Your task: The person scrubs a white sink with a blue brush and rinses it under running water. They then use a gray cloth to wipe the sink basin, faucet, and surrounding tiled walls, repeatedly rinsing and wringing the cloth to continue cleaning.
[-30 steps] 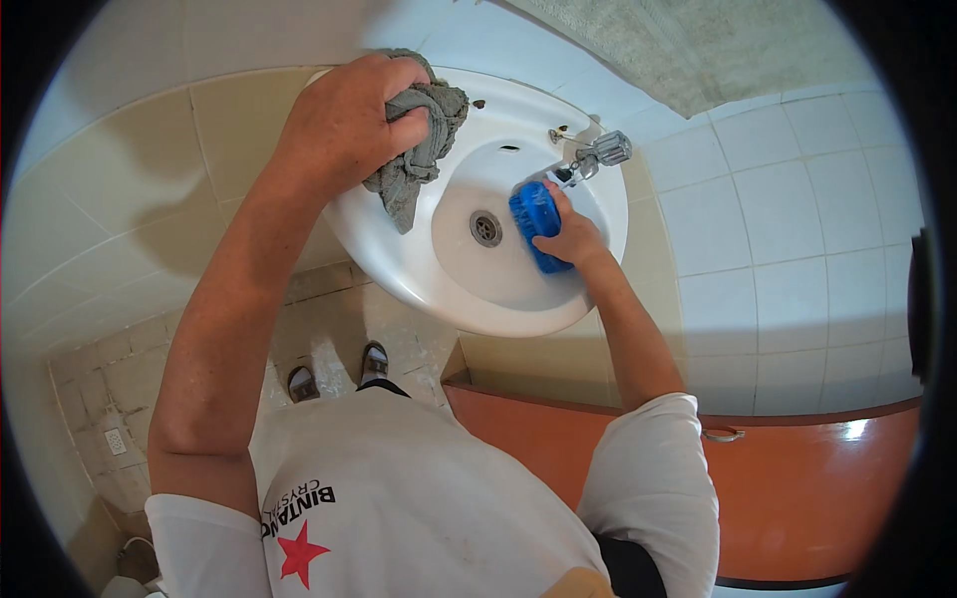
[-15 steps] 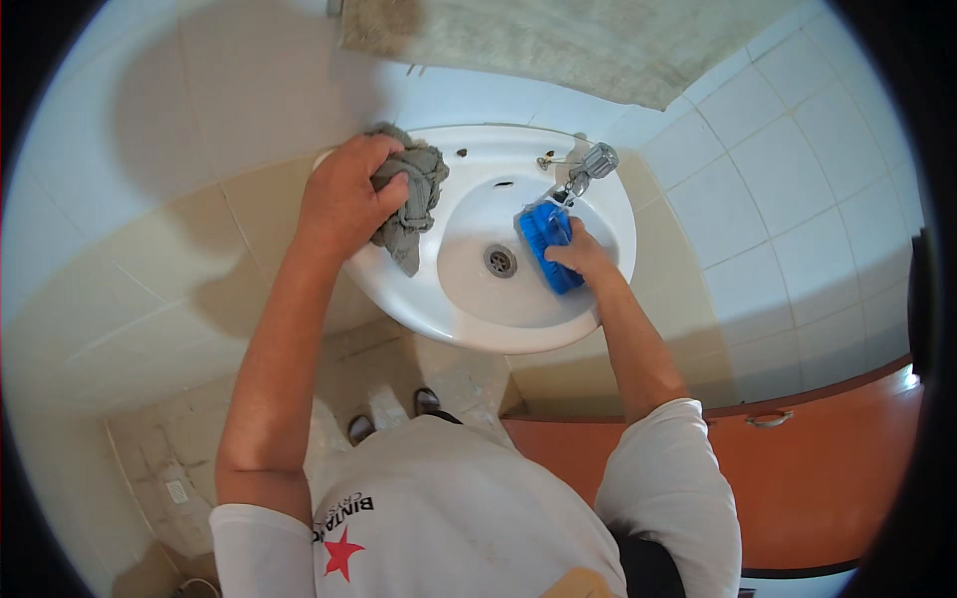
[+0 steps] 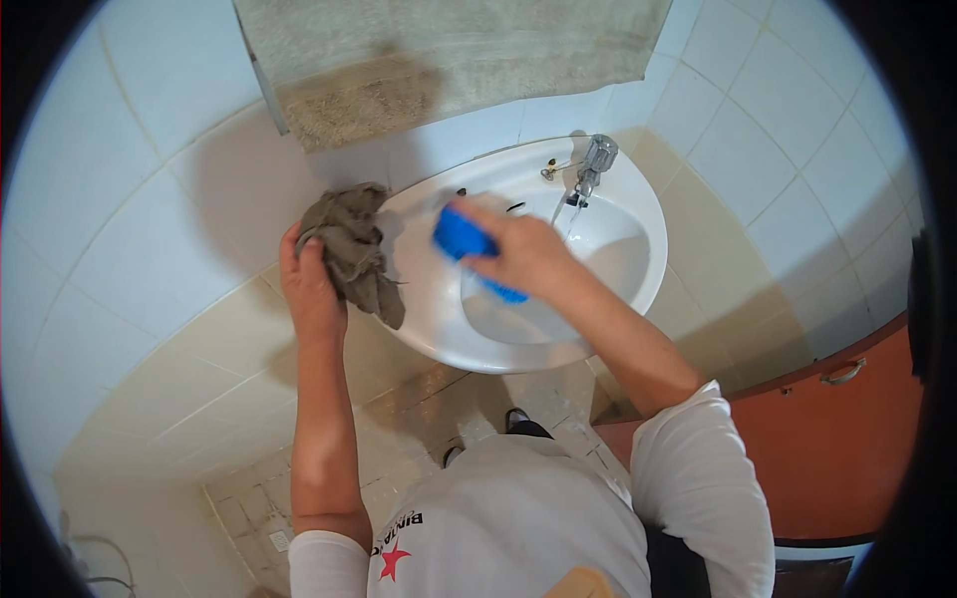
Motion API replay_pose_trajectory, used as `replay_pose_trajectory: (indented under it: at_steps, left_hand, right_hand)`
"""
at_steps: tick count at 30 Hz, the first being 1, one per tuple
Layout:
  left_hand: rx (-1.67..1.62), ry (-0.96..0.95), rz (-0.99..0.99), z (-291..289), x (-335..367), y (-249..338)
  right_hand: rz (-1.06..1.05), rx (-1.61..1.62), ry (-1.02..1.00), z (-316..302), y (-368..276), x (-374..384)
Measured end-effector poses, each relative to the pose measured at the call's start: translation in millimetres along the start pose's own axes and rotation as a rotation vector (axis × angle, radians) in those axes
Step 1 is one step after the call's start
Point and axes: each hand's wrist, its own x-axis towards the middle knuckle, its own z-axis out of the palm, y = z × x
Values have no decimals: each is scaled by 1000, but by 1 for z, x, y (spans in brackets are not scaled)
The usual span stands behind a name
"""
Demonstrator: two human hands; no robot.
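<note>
A crumpled grey-brown cloth (image 3: 349, 244) is gripped in my left hand (image 3: 314, 289), raised at the left end of the white washbasin (image 3: 424, 329). Blurred by motion, my right hand (image 3: 528, 254) holds a blue scrubbing brush (image 3: 464, 234) over the basin's left side, near the bowl's edge. Whether its bristles touch the basin I cannot tell. At the back right, a chrome tap (image 3: 598, 154) lets a thin stream of water run into the bowl. My right hand and forearm cover the drain.
Low on the right stands an orange-brown cabinet (image 3: 837, 439) with a metal handle (image 3: 845, 373). A grey-beige sheet or panel (image 3: 459, 60) hangs on the wall above the basin. Pale tiles (image 3: 788, 120) line the walls. My feet (image 3: 515, 416) show on the tiled floor below.
My right hand has carried the brush leftward from the bowl's right side, away from the tap. The cloth in my left hand has shifted outward, off the basin's left rim. The view has moved.
</note>
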Motion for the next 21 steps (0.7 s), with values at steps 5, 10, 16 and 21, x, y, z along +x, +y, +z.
replay_pose_trajectory:
  at_steps: [5, 10, 16, 21]
  left_hand:
    - [-395, 171, -95, -35, -38, 35]
    - [-224, 543, -138, -116, -92, 67]
    - [-5, 664, -94, -256, -197, 54]
    - [426, 917, -201, -335, -303, 23]
  right_hand:
    - [4, -93, 117, -7, 7, 10]
    - [-53, -34, -84, -13, -10, -12]
    - [-253, 106, -77, -1, -51, 10]
    - [-421, 191, 33, 15, -80, 62]
